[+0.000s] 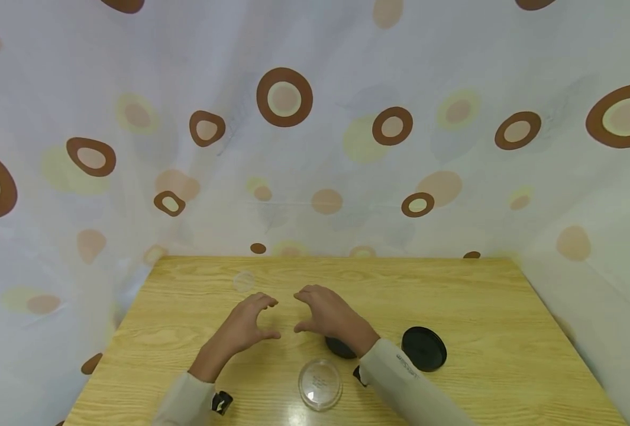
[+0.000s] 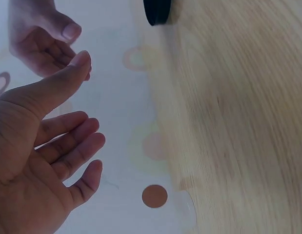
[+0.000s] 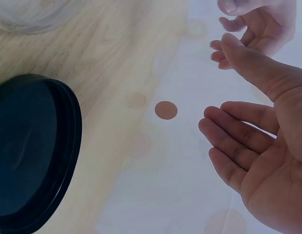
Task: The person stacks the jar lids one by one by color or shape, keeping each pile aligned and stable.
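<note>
The clear, round plastic dish (image 1: 320, 384) lies flat on the light wood-grain table (image 1: 485, 302), between the two forearms and nearer the person than the hands are. The left hand (image 1: 244, 325) and the right hand (image 1: 326, 313) hang above the table, palms turned toward each other, with a gap between the fingertips. Both are released: fingers apart and gently curved, nothing in either.

The hands reach out beyond the dish, so taking it well would call for drawing them back and lowering them to either side of its rim. Thumb and fingers on the outer wall seem the safest hold, since smooth plastic may slip; a level lift, with even pressure, should suit it best.

A black, round, shallow plastic lid (image 1: 423, 349) rests to the right, beyond the right sleeve (image 1: 405, 381). A second black, round piece (image 1: 340, 348) is partly hidden beneath the right hand and wrist, so its full shape cannot be told; that wrist could knock it when drawn back. A faint, transparent disc (image 1: 244, 281) lies just beyond the left hand, easy to overlook. Behind the table hangs a white cloth with brown rings (image 1: 325, 160).
</note>
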A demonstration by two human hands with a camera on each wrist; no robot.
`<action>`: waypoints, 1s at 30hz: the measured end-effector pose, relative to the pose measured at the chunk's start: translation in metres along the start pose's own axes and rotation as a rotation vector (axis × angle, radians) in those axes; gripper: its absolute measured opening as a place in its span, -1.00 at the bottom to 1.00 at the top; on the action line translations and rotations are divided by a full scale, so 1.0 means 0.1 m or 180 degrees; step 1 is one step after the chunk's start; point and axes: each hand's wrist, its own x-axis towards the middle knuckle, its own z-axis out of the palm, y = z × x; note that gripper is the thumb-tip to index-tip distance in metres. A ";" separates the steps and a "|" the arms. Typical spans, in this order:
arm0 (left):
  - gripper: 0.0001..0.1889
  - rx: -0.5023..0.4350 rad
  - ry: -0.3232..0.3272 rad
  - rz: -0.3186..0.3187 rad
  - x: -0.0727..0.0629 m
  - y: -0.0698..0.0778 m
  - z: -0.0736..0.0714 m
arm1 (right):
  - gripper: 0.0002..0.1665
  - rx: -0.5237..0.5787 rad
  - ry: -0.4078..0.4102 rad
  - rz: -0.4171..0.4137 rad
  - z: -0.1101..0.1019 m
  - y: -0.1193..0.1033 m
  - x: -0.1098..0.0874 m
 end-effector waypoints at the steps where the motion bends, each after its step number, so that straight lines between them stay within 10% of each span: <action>1: -0.42 0.0012 0.0012 -0.0024 0.01 -0.02 0.00 | -0.20 -0.0015 0.0007 0.0003 0.01 0.00 0.03; 30: -0.30 0.0050 0.0271 -0.0517 0.24 -0.77 -0.29 | -0.13 -0.0010 -0.0096 0.0423 0.25 -0.03 0.82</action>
